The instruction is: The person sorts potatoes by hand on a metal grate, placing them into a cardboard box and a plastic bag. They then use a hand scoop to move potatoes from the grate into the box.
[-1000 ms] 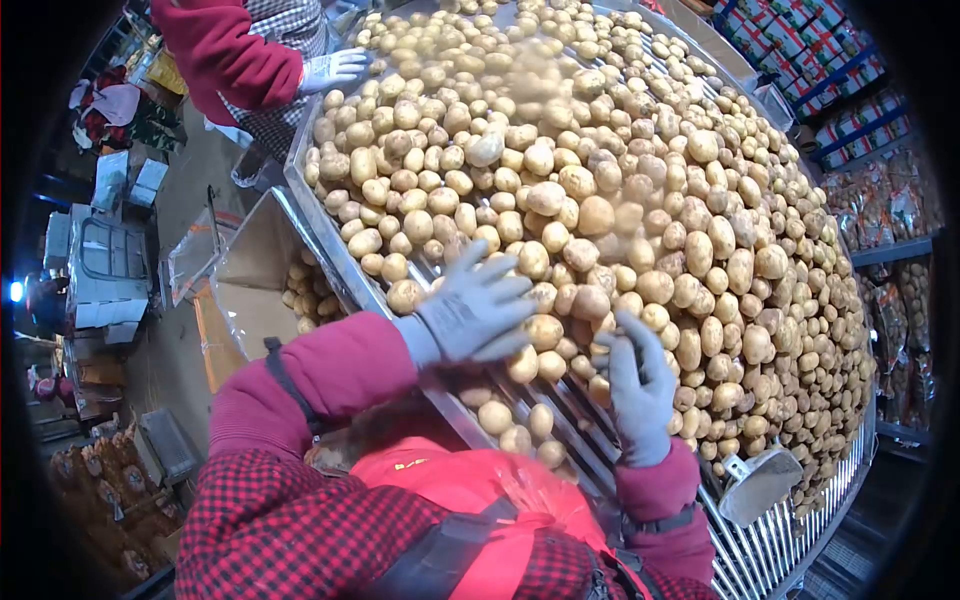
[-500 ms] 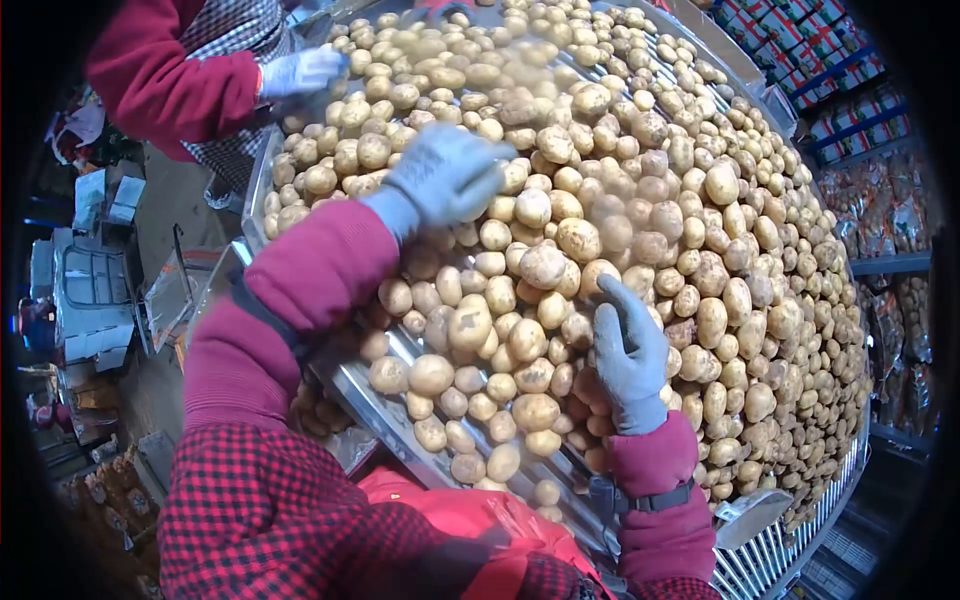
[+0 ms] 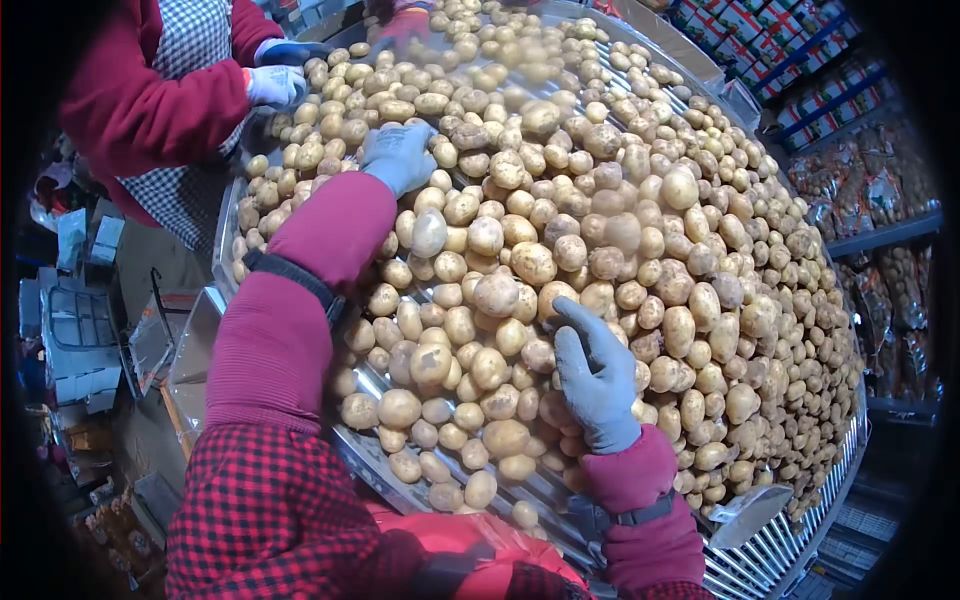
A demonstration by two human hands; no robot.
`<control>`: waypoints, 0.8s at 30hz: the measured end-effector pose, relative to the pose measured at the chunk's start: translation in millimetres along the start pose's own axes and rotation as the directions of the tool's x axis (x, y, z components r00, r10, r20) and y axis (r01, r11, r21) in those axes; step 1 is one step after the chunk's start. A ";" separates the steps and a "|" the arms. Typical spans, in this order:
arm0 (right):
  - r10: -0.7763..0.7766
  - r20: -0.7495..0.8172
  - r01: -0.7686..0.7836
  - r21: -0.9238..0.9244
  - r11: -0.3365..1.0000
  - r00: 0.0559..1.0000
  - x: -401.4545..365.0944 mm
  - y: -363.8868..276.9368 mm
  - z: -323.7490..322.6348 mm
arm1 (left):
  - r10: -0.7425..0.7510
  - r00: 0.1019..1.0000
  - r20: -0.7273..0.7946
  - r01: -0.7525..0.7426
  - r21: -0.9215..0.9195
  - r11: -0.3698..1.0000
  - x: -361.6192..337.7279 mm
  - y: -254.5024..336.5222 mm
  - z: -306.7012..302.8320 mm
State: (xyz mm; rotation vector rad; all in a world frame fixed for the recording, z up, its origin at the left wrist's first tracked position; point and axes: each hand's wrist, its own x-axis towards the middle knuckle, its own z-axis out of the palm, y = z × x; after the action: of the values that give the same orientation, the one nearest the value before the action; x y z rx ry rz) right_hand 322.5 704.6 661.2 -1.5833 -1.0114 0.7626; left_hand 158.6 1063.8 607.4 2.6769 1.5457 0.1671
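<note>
Loose potatoes (image 3: 533, 262) cover a slatted metal table in front of me. My left hand (image 3: 400, 158), in a grey glove, reaches into the far left part of the pile. Its fingers are curled down and pressed together among the potatoes; what they hold, if anything, is hidden. My right hand (image 3: 600, 385), also gloved in grey, rests over the near potatoes with thumb and fingers apart, and nothing shows in its grasp. A pale, smooth potato (image 3: 429, 232) lies just below my left hand.
A co-worker's gloved hand (image 3: 276, 86) works at the table's far left edge, and another person's hand (image 3: 404, 28) is at the far end. Metal slats (image 3: 775, 560) show at the near right. Shelves with bagged goods (image 3: 880, 190) stand to the right.
My left hand has gone farther out and left, its fingers now curled down into the potatoes. My right hand stays open over the pile. The co-worker's second hand has come into view.
</note>
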 end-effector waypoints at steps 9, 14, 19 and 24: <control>0.153 0.142 -0.206 0.769 0.605 0.978 25.6 -28.9 -4.8 | 0.639 0.628 -0.443 -0.764 -0.504 0.403 -110.9 128.0 -102.8; 0.154 0.135 -0.198 0.808 0.556 0.979 31.2 -9.9 -22.2 | 0.585 0.669 -0.459 -0.743 -0.442 0.503 -16.7 161.5 -56.5; 0.183 0.132 -0.224 0.654 0.722 0.974 34.7 -17.2 -26.0 | 0.599 0.797 -0.076 -0.601 -0.191 0.776 64.6 165.0 -2.5; 0.086 0.100 -0.130 0.649 0.750 0.991 34.3 -6.9 -30.0 | 0.436 0.888 -0.144 -0.419 0.133 0.898 77.9 115.4 11.4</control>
State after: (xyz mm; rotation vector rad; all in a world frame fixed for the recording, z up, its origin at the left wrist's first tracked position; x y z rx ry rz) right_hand 362.1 723.1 675.8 -1.0035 -0.5868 1.1121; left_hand 297.8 1073.7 612.4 3.1199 0.9852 0.3521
